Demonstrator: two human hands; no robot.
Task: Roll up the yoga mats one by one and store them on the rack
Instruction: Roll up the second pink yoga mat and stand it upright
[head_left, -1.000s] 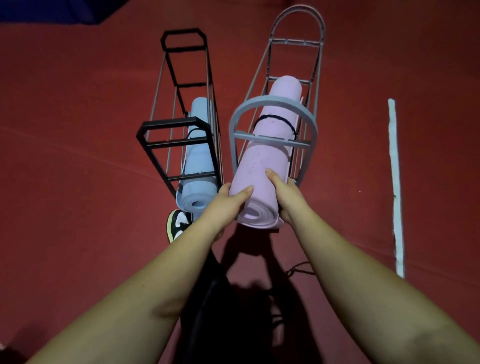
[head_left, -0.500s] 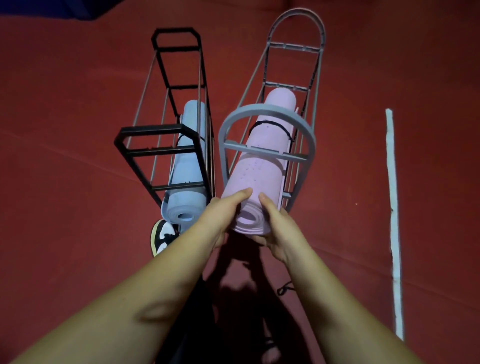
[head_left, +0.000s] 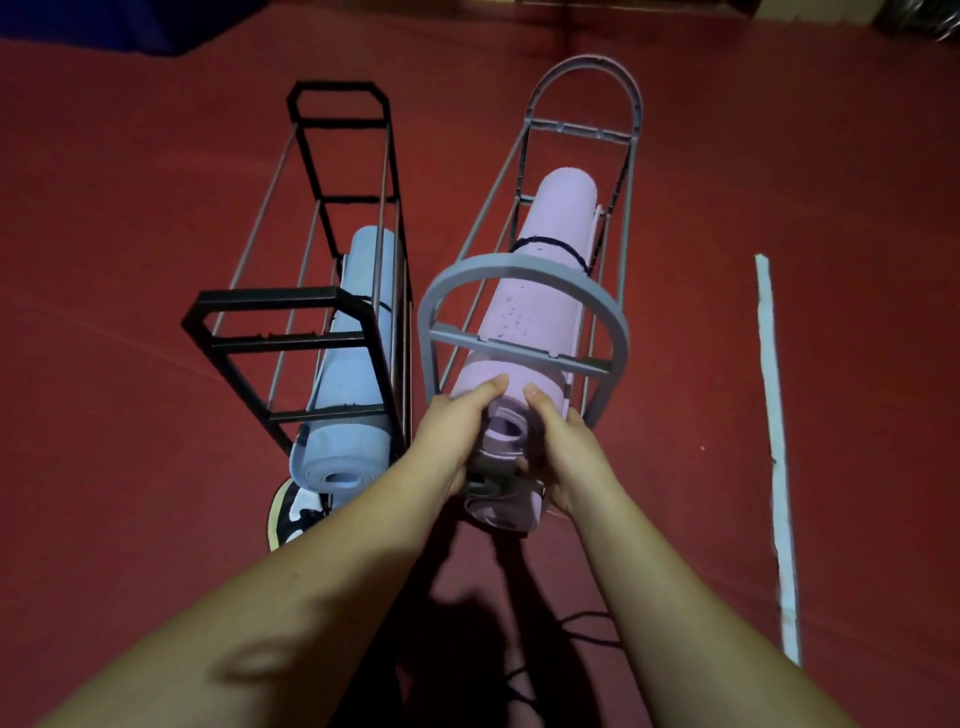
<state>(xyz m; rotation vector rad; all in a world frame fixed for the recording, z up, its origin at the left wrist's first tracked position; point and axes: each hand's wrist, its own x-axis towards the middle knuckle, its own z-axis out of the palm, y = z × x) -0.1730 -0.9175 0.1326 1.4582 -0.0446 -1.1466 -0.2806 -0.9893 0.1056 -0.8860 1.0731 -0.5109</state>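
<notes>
Presently, left hand (head_left: 451, 431) and right hand (head_left: 558, 441) both grip the pink mat's (head_left: 540, 291) near end — lodged in the grey rack (head_left: 519, 273).

lilac mat (head_left: 540, 291), blue mat (head_left: 353, 358).

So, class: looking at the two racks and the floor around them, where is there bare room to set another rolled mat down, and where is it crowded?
Free: the black rack's left side, beside the blue mat; red floor left of it; floor between grey rack and white line. Crowded: the grey rack, filled by the pink mat, which left hand and right hand grip.
</notes>
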